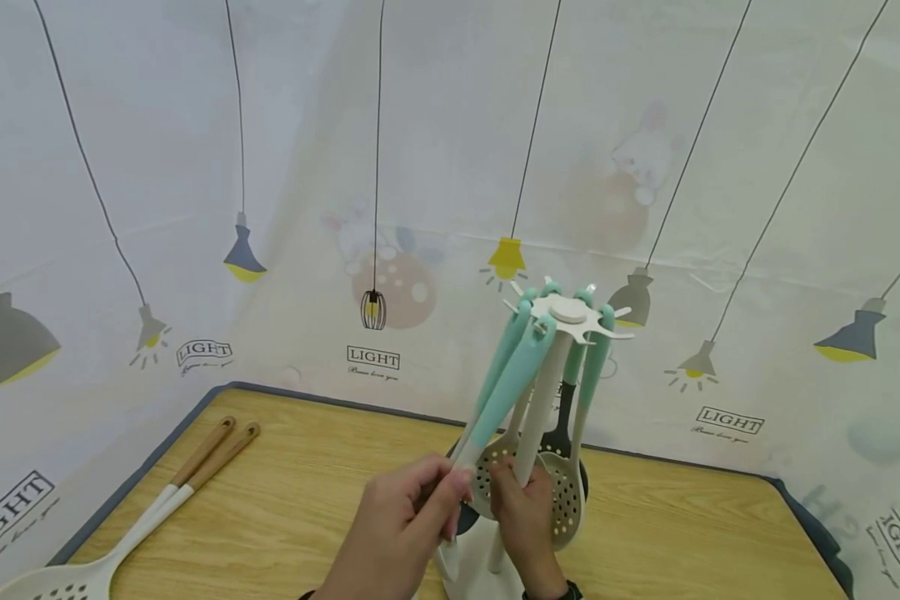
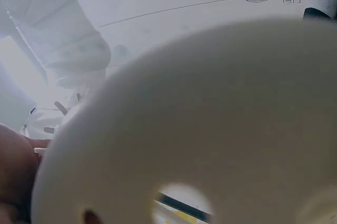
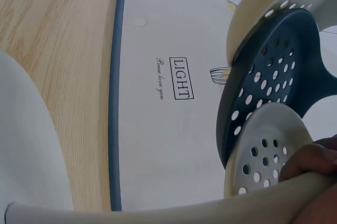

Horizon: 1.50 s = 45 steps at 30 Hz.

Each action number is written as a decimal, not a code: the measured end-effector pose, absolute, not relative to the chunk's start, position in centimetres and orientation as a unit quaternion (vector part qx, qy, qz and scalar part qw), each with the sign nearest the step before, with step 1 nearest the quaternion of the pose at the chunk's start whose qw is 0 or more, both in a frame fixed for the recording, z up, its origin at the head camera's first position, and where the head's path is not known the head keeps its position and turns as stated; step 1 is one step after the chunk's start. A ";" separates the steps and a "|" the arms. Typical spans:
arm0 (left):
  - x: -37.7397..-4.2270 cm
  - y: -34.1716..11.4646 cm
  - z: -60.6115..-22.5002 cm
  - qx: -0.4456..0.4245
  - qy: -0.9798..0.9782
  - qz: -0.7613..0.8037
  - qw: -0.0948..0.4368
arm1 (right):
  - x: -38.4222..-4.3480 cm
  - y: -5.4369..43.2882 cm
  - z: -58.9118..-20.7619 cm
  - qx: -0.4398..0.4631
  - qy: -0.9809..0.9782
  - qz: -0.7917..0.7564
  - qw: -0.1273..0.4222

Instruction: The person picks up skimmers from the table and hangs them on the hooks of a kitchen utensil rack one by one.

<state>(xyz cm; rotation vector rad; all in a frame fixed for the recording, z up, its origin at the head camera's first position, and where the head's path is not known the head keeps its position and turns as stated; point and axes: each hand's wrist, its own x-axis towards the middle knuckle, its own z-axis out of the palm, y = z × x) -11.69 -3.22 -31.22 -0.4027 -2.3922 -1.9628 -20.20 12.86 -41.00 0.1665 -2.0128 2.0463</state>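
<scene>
A white utensil stand [image 1: 537, 408] with a hooked top leans in the head view, hung with several mint-handled utensils. My right hand [image 1: 525, 508] grips its pole. My left hand [image 1: 405, 521] pinches the pale lower shaft of a mint-handled skimmer [image 1: 512, 392], whose handle top is at a hook; whether it bears on the hook I cannot tell. A large pale perforated head [image 2: 210, 103] fills much of the left wrist view. In the right wrist view, a dark skimmer [image 3: 279, 66] and a pale skimmer [image 3: 271, 139] hang by the pole, close to my right fingers.
Two wooden-handled white utensils [image 1: 172, 492] lie on the left of the wood-grain table [image 1: 330, 467]; the nearer head is perforated. A dark edging [image 1: 345, 406] runs along the table's back. Behind it rises a printed cloth wall [image 1: 450, 150].
</scene>
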 end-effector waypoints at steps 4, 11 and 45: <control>-11.9 -3.2 -31.4 -0.134 -0.767 -0.628 -0.002 | -20.1 12.8 -40.9 0.062 -0.695 0.703 0.138; -12.3 -3.0 -32.2 -0.159 -0.783 -0.601 0.039 | -20.1 12.7 -41.0 0.058 -0.689 0.708 0.142; -13.2 -1.1 -36.9 -0.213 -0.841 -0.375 0.326 | -22.8 17.3 -42.9 0.406 -0.502 0.756 -0.107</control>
